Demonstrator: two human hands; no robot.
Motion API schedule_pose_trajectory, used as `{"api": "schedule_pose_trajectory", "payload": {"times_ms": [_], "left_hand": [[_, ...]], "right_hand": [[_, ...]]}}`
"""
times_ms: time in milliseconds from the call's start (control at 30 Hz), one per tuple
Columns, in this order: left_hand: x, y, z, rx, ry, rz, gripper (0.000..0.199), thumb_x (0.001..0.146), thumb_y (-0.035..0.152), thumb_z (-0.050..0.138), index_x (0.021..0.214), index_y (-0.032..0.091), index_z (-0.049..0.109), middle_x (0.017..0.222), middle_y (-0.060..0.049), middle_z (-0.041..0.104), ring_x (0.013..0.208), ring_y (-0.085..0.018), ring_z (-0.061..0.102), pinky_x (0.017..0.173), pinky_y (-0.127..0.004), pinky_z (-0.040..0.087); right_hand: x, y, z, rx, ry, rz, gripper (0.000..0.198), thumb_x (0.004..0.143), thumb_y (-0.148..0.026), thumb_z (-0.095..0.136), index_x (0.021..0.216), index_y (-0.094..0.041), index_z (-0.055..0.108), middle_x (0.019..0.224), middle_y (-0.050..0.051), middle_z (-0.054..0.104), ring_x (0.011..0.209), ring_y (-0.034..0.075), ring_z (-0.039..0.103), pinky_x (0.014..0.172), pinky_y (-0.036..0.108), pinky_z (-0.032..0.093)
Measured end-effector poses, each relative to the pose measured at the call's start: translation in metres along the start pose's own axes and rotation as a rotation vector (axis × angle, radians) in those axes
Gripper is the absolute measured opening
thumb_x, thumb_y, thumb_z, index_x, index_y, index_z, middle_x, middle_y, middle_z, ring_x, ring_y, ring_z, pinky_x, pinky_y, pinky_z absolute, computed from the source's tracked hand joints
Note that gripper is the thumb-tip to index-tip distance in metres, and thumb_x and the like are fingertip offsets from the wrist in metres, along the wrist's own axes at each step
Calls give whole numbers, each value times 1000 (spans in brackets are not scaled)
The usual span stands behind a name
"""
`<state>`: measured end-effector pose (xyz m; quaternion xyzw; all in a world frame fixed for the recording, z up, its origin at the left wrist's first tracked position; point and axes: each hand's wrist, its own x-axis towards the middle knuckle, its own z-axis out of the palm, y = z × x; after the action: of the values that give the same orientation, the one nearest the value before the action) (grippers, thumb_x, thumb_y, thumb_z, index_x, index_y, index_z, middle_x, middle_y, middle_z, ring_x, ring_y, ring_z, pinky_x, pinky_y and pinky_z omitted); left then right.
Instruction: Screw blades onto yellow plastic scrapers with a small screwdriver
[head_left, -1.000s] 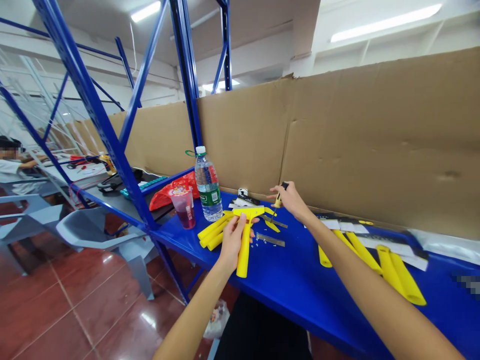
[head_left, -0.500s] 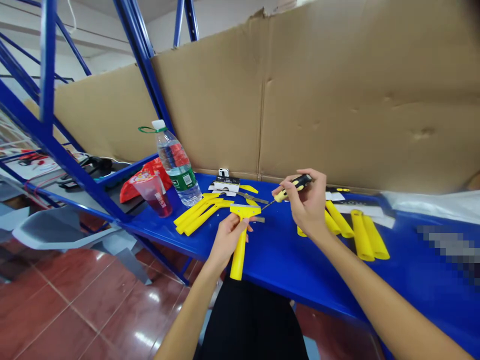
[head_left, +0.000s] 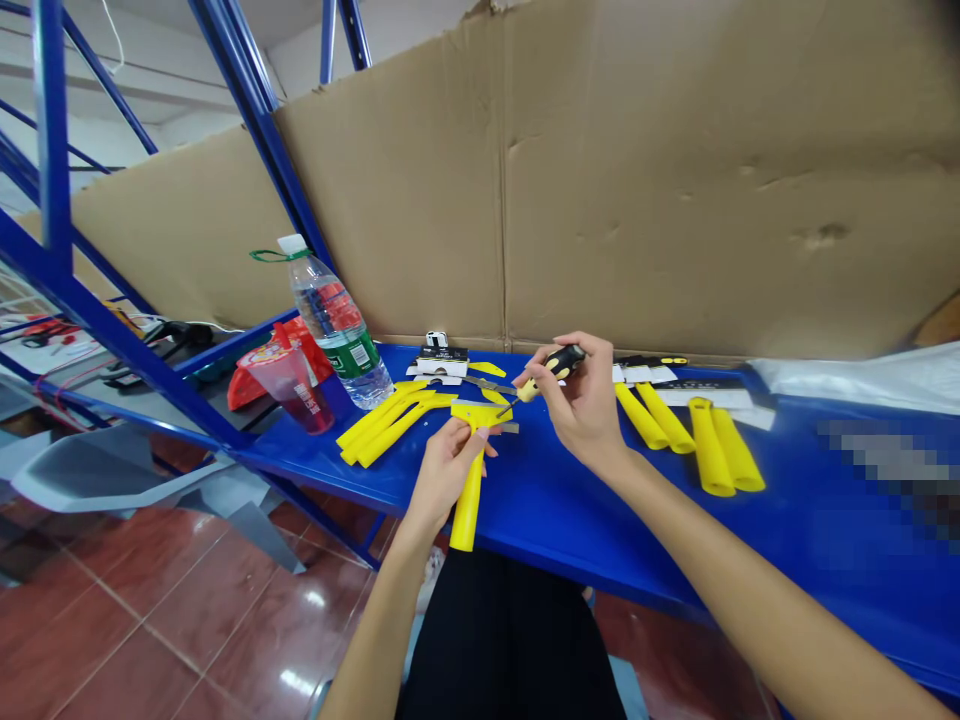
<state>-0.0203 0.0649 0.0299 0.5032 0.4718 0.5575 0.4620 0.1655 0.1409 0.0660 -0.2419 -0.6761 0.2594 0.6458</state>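
My left hand (head_left: 444, 470) is closed around the neck of a yellow scraper (head_left: 466, 505), its wide head up and its handle pointing down toward me. A metal strip lies along the top of that head. In my right hand (head_left: 589, 400) is a black and yellow screwdriver (head_left: 553, 371), tilted down to the left. Its tip meets the right part of the scraper head, though whether it sits in a screw is too small to tell. Left of my hands lie several yellow scraper parts (head_left: 386, 425) side by side. More yellow handles (head_left: 712, 450) rest to the right.
A water bottle (head_left: 341, 330) and a red plastic cup (head_left: 296, 390) stand at the left of the blue table (head_left: 570, 530). Packaging cards (head_left: 442, 362) and metal blades lie near the cardboard wall (head_left: 637, 200). A blue rack post (head_left: 255, 130) rises at the left.
The screwdriver tip has come down from beside the scraper head onto its right part. My right hand has shifted left and closer to my left hand. The view has turned slightly right.
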Motion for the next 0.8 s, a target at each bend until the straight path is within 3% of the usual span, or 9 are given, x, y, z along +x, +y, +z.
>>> {"api": "schedule_pose_trajectory", "payload": {"times_ms": [433, 600, 733, 800], "left_hand": [[2, -3, -3, 28, -25, -14, 44, 97, 54, 75, 117, 16, 69, 121, -15, 80, 69, -13, 64, 61, -26, 51], [2, -5, -4, 42, -58, -25, 41, 96, 54, 75, 111, 16, 67, 113, -14, 81, 66, -13, 62, 60, -26, 49], [3, -6, -4, 61, -48, -36, 39, 95, 54, 76, 103, 17, 65, 109, -14, 82, 66, -14, 63, 60, -27, 49], [3, -7, -4, 66, -47, -41, 40, 95, 55, 76, 102, 18, 65, 109, -13, 82, 67, -14, 63, 60, -27, 49]], "right_hand": [[0, -2, 2, 32, -14, -136, 37, 108, -44, 69, 131, -32, 43, 103, 0, 69, 81, 16, 76, 69, 31, 61], [6, -7, -9, -224, -66, -149, 37, 102, -52, 75, 125, -29, 57, 119, 8, 69, 97, 22, 72, 70, 33, 62], [13, -18, -23, -305, -179, -49, 32, 100, -48, 77, 118, -26, 63, 101, 4, 73, 73, 17, 67, 66, 33, 57], [14, -25, -28, -256, -283, 24, 30, 101, -43, 75, 121, -25, 62, 105, 4, 77, 69, 16, 67, 67, 32, 57]]}}
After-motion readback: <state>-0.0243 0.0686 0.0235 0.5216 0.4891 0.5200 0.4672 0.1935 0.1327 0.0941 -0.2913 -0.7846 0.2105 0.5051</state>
